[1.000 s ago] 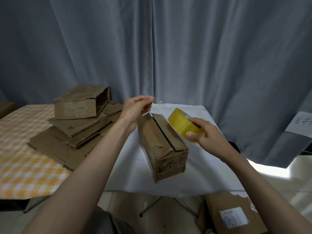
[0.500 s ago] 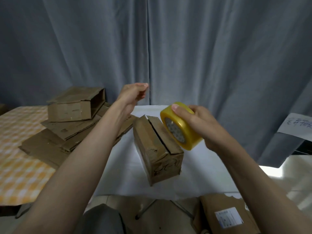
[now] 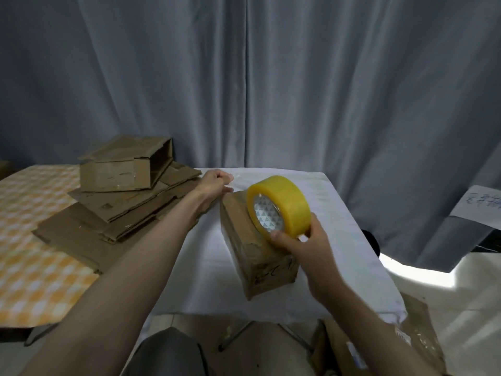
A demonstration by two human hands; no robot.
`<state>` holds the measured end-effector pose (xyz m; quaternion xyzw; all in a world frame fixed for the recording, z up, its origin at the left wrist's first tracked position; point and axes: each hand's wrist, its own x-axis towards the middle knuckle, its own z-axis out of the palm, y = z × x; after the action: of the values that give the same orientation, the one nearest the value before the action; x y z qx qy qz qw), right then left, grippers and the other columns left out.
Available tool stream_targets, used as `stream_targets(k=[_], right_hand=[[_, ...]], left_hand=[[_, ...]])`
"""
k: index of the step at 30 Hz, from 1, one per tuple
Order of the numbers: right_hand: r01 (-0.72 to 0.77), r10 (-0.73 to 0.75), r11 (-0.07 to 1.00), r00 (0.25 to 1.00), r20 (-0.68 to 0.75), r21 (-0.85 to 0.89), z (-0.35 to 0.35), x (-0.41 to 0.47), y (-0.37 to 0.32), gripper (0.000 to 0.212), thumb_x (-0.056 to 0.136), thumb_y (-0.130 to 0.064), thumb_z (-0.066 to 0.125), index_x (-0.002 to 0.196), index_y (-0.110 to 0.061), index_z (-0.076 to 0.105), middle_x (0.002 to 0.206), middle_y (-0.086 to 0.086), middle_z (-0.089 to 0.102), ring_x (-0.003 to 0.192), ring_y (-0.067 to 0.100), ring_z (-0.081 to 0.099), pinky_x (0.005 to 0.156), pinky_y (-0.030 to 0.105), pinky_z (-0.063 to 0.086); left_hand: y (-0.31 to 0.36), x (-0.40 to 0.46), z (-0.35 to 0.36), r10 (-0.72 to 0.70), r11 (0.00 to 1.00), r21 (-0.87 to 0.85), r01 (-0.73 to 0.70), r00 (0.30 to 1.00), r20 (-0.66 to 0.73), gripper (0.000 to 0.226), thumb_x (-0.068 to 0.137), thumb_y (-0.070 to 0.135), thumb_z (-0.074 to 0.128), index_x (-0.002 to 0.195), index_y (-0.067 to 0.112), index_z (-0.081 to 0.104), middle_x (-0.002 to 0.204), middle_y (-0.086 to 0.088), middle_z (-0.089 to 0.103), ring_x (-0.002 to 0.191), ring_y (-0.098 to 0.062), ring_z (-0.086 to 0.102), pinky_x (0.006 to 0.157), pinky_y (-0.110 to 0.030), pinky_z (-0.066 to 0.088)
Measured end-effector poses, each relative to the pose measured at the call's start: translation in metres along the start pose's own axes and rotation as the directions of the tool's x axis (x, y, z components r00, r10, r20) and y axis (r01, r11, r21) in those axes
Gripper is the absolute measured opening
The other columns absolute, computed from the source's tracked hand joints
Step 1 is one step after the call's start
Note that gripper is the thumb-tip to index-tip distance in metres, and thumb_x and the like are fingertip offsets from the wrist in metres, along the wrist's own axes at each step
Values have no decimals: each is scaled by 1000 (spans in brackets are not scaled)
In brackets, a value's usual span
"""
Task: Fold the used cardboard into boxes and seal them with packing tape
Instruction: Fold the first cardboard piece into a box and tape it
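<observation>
Your folded cardboard box [image 3: 254, 248] sits on the white-covered table [image 3: 344, 218], turned at an angle so one short end, with dark handwriting you cannot read from here, faces you. On its top stands the yellow roll of packing tape [image 3: 282, 204], on edge and tilted, its printed core facing you; the roll hides most of the seam between the top flaps, so you cannot tell whether tape lies along it. Your right hand [image 3: 303, 245] grips the roll from below, fingers curled round its lower rim and thumb on the near edge. Your left hand [image 3: 215, 183] reaches to the far end of the box with its fingers curled in, seemingly pinching something (a clear strip of tape may run there, but it is too faint to confirm). Just left of that arm lies a stack of flattened cardboard [image 3: 108, 218] with an open-ended box [image 3: 124, 169] on top, resting on an orange checked tablecloth [image 3: 35, 272]. A grey curtain [image 3: 298, 90] fills the background. Another carton with a label [image 3: 379, 343] sits on the floor at lower right, cut off by the frame edge.
</observation>
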<state>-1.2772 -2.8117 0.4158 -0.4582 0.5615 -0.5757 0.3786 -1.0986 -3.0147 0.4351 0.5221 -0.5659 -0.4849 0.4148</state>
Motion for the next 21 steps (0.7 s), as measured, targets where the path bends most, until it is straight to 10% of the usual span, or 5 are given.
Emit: stream_targets(k=[4,7,11,17,21], right_hand=[[122,-139,989,956,-260,-81,32,-9,30,36,80,-17,78,95,-34,51,94,-5,57,83,-1,54,69,10,41],[136,-155,987,926,-343,-81,28,8,33,40,80,-15,75,103,-38,52,99,-14,57,88,1,50,73,-1,36],[169,-146,984,936,-319,48,-5,40,30,25,81,-11,66,105,-20,63,93,-5,69,90,13,67,81,30,56],[316,-301,949,910,-283,6,-25,50,34,25,86,-19,62,103,-37,58,99,4,68,93,18,67,77,26,56],[334,-322,942,899,-296,-10,-25,51,37,28,85,-18,61,112,-23,55,103,11,66,96,26,66,82,36,58]], left_hand=[[-12,-1,0,-34,996,-78,32,999,-30,12,101,11,55,90,9,59,99,-22,65,87,-28,62,89,-43,58],[-13,-8,-4,-54,985,-168,43,997,-62,15,102,11,53,88,10,57,116,-21,64,75,-23,73,62,-28,59],[-25,-29,-2,-95,979,-198,54,975,-203,10,99,16,58,90,14,62,107,-8,71,74,-19,76,54,-29,56],[-34,-47,-3,-214,934,-315,167,969,-122,15,94,20,68,83,16,60,87,-1,67,74,-11,75,37,-17,37],[-34,-52,-4,-276,897,-376,234,959,-61,19,87,16,77,103,8,70,80,0,70,71,-9,75,46,-21,52]])
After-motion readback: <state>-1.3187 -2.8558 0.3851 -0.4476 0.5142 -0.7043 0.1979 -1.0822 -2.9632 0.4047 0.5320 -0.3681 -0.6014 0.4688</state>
